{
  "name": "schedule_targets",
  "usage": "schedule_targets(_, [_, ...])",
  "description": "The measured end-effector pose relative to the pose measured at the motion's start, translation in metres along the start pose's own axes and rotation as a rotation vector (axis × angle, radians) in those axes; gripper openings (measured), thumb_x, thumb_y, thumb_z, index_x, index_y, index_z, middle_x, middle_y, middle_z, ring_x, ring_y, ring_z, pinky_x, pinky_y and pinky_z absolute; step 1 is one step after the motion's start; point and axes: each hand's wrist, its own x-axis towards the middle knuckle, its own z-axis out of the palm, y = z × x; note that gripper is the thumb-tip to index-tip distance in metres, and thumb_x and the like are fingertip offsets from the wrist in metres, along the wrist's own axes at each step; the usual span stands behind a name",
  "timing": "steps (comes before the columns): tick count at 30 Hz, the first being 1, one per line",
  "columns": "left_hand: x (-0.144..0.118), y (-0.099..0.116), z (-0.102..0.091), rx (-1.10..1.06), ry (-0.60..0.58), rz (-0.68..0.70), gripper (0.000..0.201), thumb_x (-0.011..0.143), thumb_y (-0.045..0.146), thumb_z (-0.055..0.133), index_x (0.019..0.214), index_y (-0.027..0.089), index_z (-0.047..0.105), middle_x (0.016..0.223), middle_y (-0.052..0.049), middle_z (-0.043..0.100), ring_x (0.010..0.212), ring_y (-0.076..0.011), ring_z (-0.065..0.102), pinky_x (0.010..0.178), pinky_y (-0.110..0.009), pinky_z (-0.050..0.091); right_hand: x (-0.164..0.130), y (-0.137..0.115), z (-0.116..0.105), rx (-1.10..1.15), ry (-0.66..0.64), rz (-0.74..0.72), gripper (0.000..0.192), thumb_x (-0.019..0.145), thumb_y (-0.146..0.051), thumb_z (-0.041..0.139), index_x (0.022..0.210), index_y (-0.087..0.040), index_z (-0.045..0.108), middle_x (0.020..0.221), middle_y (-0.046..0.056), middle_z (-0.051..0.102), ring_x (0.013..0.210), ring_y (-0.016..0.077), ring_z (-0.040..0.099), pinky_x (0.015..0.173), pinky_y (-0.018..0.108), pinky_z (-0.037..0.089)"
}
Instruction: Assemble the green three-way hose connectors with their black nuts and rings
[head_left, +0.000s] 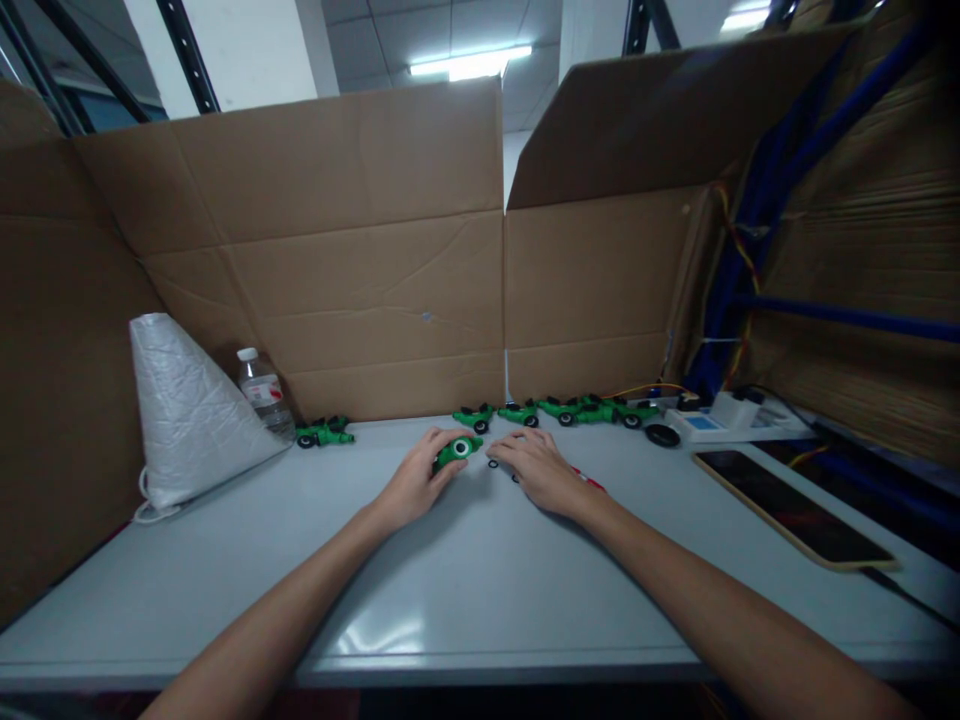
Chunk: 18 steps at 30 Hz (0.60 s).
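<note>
Now L hand (414, 482) pinching green toy part (457, 450), axis left-right; R hand (536, 468) spread flat.

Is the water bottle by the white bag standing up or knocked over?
Standing up. The water bottle is upright on the table, its white cap on top, tucked between the white bag and the cardboard wall.
</note>
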Motion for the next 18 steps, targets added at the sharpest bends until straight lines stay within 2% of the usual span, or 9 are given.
schedule_targets(4, [-0.002, -0.004, 0.001, 0.001, 0.018, -0.004, 0.037, 0.103, 0.033, 0.06, 0.138, 0.025, 0.057, 0.129, -0.009, 0.066, 0.113, -0.0239, 0.063, 0.103, -0.038, 0.05, 0.0, 0.002, -0.003, -0.02, 0.017, 0.031, 0.043, 0.094, -0.002, 0.052, 0.124, -0.028, 0.07, 0.126, 0.008, 0.071, 0.121, 0.0302, 0.05, 0.104, 0.048, 0.03])
schedule_targets(9, [-0.003, -0.01, 0.001, 0.036, 0.048, -0.059, 0.034, 0.1, 0.034, 0.064, 0.131, 0.022, 0.058, 0.119, -0.007, 0.068, 0.109, -0.0234, 0.065, 0.101, -0.037, 0.049, 0.0, 0.007, -0.005, -0.03, 0.076, 0.102, 0.031, 0.104, -0.017, 0.051, 0.129, -0.027, 0.067, 0.126, 0.009, 0.069, 0.116, 0.0295, 0.052, 0.097, 0.043, 0.036])
schedule_targets(14, [-0.003, -0.016, -0.001, 0.093, 0.071, -0.034, 0.032, 0.1, 0.036, 0.065, 0.128, 0.023, 0.061, 0.117, -0.008, 0.066, 0.109, -0.0236, 0.063, 0.1, -0.037, 0.048, -0.005, 0.013, -0.006, -0.039, 0.041, 0.149, 0.019, 0.102, -0.023, 0.06, 0.119, -0.023, 0.068, 0.118, 0.009, 0.069, 0.111, 0.0291, 0.056, 0.094, 0.041, 0.039])
schedule_targets(18, [-0.003, -0.017, -0.002, 0.129, 0.08, -0.035, 0.032, 0.099, 0.036, 0.065, 0.128, 0.023, 0.062, 0.118, -0.008, 0.062, 0.109, -0.0236, 0.062, 0.1, -0.037, 0.048, -0.007, 0.013, -0.007, -0.015, 0.055, 0.139, 0.02, 0.097, -0.017, 0.065, 0.116, -0.022, 0.067, 0.117, 0.01, 0.068, 0.111, 0.0292, 0.057, 0.096, 0.041, 0.041])
